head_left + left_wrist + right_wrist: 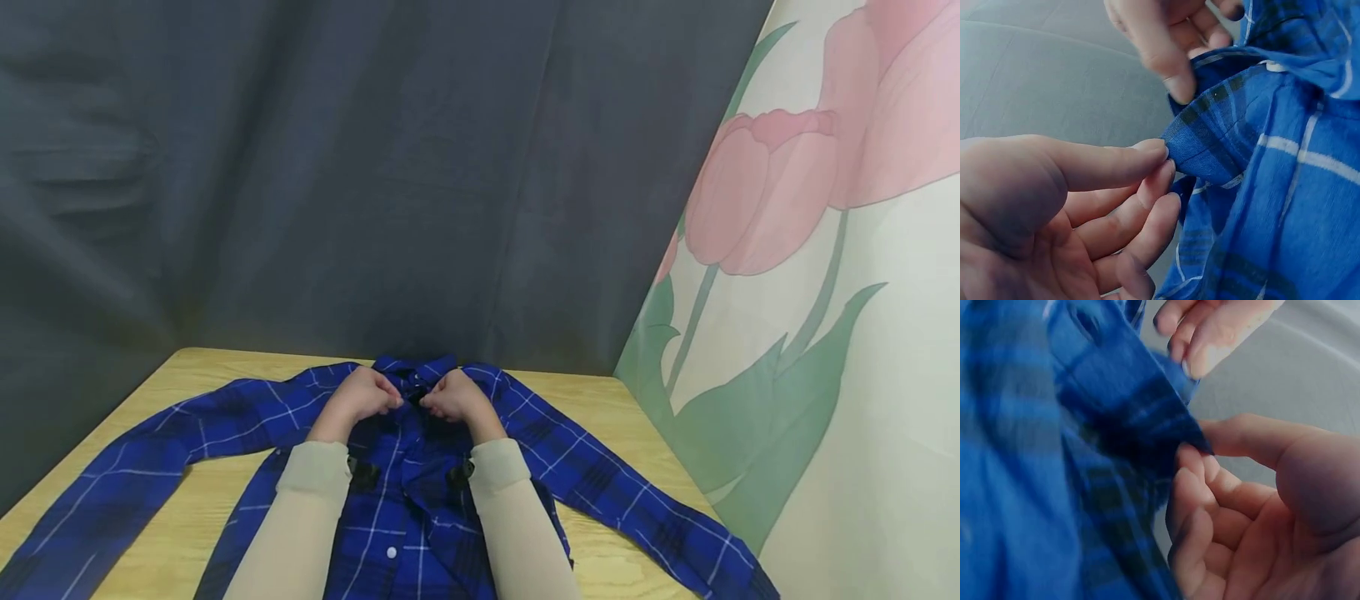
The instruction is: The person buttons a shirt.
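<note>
Both grips (366,393) (456,395) pinch the shirt (360,562) stretching away, collar (437,367) farthest.

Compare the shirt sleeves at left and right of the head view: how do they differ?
Bend: the left sleeve turns at a bend partway along; the right sleeve runs nearly straight. Direction: the left sleeve heads to the picture's lower left, the right sleeve to its lower right. Shared: both are blue plaid and lie on the wooden tabletop.
</note>
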The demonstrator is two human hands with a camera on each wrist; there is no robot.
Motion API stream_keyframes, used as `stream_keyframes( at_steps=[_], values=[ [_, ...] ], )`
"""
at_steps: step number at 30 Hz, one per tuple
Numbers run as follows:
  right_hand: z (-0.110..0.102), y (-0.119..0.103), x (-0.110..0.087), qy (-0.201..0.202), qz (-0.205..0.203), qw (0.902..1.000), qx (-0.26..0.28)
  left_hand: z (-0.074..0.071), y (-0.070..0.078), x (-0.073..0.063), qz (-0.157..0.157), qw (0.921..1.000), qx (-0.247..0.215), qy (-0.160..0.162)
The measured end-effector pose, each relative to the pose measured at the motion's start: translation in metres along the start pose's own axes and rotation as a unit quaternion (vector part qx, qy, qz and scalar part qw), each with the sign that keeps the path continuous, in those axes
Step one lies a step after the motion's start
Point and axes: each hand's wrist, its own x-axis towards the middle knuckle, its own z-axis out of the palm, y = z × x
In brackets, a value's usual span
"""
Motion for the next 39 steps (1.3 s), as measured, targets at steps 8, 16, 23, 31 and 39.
stream_keyframes(
  at_steps=[8, 16, 23, 31, 39],
  values=[
    [0.006, -0.013, -0.004, 0.029, 0.021, 0.9993, 0.014, 0.006, 0.004, 0.002, -0.03, 0.9985, -0.015, 0.044],
    [0.013, -0.02, -0.009, 0.035, 0.018, 0.9992, 0.004, 0.014, 0.003, 0.004, -0.039, 0.9955, -0.046, 0.073],
    [0.018, -0.019, -0.006, 0.023, -0.003, 0.9997, 0.01, 0.017, 0.004, 0.007, -0.021, 0.9927, -0.104, 0.057],
    [0.017, -0.016, -0.003, 0.027, -0.008, 0.9988, 0.039, 0.016, 0.005, 0.006, -0.025, 0.9909, -0.124, 0.046],
    [0.012, -0.014, -0.001, 0.031, -0.015, 0.9969, 0.071, 0.01, 0.003, 0.005, -0.031, 0.9885, -0.148, 0.013]
  ],
)
